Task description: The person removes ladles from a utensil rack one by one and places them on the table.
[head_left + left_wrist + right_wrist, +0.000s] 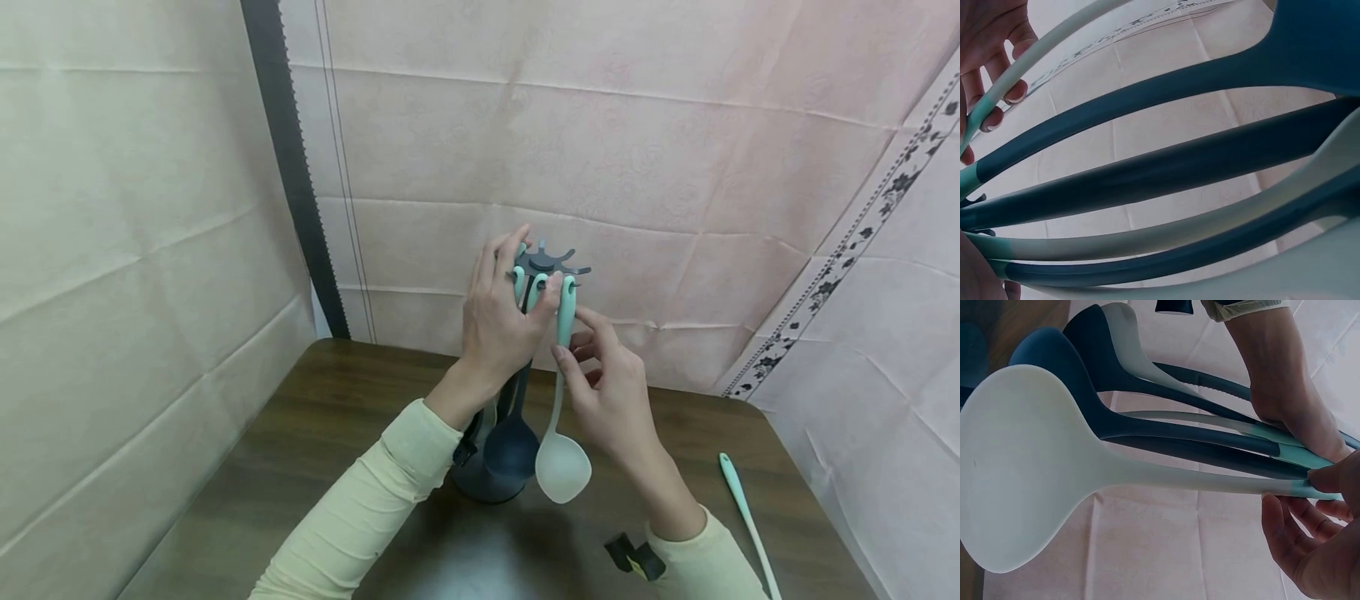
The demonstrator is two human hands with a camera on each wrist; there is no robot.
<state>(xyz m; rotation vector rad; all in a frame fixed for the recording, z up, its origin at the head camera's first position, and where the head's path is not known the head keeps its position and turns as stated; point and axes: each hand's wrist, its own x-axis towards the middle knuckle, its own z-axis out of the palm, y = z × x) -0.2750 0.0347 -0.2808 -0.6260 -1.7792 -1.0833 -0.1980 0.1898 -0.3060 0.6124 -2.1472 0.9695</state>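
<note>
A dark utensil rack (pixel 542 262) with a ring of hooks on top stands on the table. My left hand (pixel 498 312) grips it near the top, thumb in front and fingers round the left side among the mint handles. My right hand (pixel 611 383) pinches the mint handle of a pale ladle (pixel 562 468), whose handle end sits at a front-right hook. Bowl down, this ladle (pixel 1029 469) fills the left of the right wrist view. Beside it hangs a dark ladle (pixel 512 448). Further dark and pale utensils hang behind, partly hidden by the left hand.
On the table's right side lies a utensil with a mint handle (pixel 735 483) and pale shaft, cut off by the frame's lower edge. The brown table (pixel 300 450) is enclosed by pale cloth walls (pixel 600 150) at the back and sides. Several hooks at the rack's back and right hold nothing.
</note>
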